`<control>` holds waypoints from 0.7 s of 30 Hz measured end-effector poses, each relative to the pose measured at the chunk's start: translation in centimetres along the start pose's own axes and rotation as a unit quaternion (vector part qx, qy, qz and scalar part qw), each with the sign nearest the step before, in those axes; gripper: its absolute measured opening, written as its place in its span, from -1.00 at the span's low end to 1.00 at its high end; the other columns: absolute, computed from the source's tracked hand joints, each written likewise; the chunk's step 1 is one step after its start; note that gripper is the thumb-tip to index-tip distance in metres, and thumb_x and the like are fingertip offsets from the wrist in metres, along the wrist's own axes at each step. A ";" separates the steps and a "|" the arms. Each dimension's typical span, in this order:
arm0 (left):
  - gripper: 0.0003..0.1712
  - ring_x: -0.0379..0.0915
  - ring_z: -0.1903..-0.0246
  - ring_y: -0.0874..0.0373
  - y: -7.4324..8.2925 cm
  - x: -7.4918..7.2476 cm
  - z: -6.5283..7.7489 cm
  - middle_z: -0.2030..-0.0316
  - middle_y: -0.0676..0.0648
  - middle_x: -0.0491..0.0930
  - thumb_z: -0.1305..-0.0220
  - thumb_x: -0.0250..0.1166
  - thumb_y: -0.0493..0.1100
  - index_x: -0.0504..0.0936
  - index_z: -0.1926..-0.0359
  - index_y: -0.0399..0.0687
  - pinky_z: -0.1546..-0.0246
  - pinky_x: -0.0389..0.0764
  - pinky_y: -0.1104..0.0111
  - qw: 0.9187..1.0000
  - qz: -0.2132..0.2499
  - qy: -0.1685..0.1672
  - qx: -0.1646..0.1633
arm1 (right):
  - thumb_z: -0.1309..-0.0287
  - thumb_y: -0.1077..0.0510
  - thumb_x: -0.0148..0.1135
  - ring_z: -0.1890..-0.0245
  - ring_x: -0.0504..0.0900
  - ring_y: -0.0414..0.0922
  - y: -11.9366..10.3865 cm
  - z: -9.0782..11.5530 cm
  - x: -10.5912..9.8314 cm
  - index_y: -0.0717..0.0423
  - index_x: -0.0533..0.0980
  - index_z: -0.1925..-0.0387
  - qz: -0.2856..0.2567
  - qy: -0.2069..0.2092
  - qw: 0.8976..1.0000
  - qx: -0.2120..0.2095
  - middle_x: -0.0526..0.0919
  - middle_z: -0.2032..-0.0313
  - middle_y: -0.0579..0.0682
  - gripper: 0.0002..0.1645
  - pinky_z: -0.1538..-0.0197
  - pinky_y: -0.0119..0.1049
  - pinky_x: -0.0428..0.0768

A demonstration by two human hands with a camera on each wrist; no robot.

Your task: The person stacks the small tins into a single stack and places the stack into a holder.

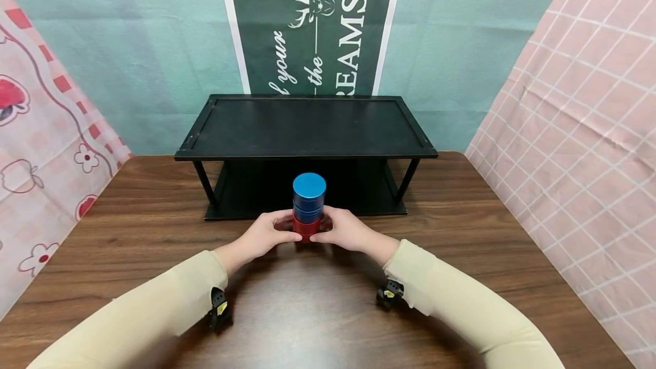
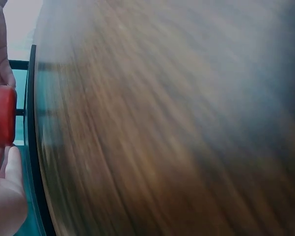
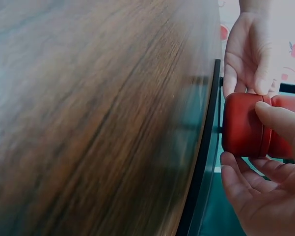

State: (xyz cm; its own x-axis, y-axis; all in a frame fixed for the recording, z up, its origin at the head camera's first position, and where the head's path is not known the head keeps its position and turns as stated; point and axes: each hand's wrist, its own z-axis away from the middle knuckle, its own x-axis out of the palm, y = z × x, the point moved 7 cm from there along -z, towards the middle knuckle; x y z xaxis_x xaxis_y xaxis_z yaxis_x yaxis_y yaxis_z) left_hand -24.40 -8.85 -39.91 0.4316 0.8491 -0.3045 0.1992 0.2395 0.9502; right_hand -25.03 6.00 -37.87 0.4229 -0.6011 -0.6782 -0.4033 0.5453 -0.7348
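Observation:
A blue tin (image 1: 310, 193) stands upright on top of a red tin (image 1: 306, 226) in front of the black shelf. From the left, my left hand (image 1: 263, 234) grips the red tin, thumb at the front and fingers behind. My right hand (image 1: 351, 233) holds the same tin from the other side. In the right wrist view the red tin (image 3: 243, 125) shows a seam round it, and its base is clear of the wooden tabletop. Only a piece of the red tin (image 2: 2, 116) enters the left wrist view; the blue one lies outside both wrist views.
A low black two-level shelf (image 1: 307, 130) stands at the back of the brown wooden table (image 1: 307, 312), its lower board behind the tins. A green curtain (image 1: 154, 61) hangs behind it, with pink patterned cloths (image 1: 574, 147) along the sides.

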 end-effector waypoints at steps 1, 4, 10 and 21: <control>-0.37 0.42 -0.09 -0.05 0.0 0.1 -0.2 -0.09 -0.20 0.50 -0.11 0.37 -0.20 0.42 -0.20 -0.25 -0.09 0.41 0.08 1.000 0.000 -0.001 0.003 | -0.05 0.15 0.37 0.16 0.61 -0.12 0.1 0.1 -0.2 0.16 0.43 -0.07 0.000 0.002 1.000 0.002 0.62 0.11 0.01 -0.47 0.06 -0.22 0.57; -0.38 0.42 -0.09 -0.05 0.0 0.5 -0.5 -0.09 -0.20 0.50 -0.11 0.38 -0.19 0.43 -0.19 -0.25 -0.10 0.40 0.07 1.000 -0.004 0.002 0.004 | -0.05 0.13 0.36 0.16 0.60 -0.12 0.3 0.5 -0.6 0.15 0.42 -0.08 0.002 0.006 1.000 0.006 0.62 0.11 0.01 -0.46 0.05 -0.21 0.56; -0.35 0.42 -0.09 -0.03 0.3 1.3 -1.2 -0.10 -0.18 0.50 -0.11 0.38 -0.15 0.41 -0.21 -0.24 -0.12 0.37 0.05 1.000 -0.010 -0.003 -0.004 | -0.05 0.13 0.37 0.15 0.60 -0.12 0.8 1.2 -1.4 0.15 0.42 -0.09 0.001 0.012 1.000 0.012 0.62 0.10 0.02 -0.45 0.05 -0.21 0.56; -0.38 0.43 -0.09 -0.02 2.4 1.7 -2.1 -0.08 -0.20 0.51 -0.09 0.38 -0.23 0.43 -0.19 -0.26 -0.09 0.43 0.14 1.000 0.013 -0.004 0.017 | -0.05 0.09 0.37 0.15 0.60 -0.11 0.2 2.2 -3.1 0.13 0.40 -0.13 -0.003 0.034 0.999 -0.002 0.58 0.04 0.03 -0.40 0.10 -0.25 0.58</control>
State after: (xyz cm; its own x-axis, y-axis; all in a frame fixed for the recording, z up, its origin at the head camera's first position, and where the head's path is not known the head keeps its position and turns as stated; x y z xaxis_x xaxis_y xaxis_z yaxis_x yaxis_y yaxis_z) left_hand -25.05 -5.79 -37.98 0.4442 0.8506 -0.2813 0.2180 0.2019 0.9548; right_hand -24.62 9.28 -35.98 0.3694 -0.6428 -0.6711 -0.4038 0.5394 -0.7389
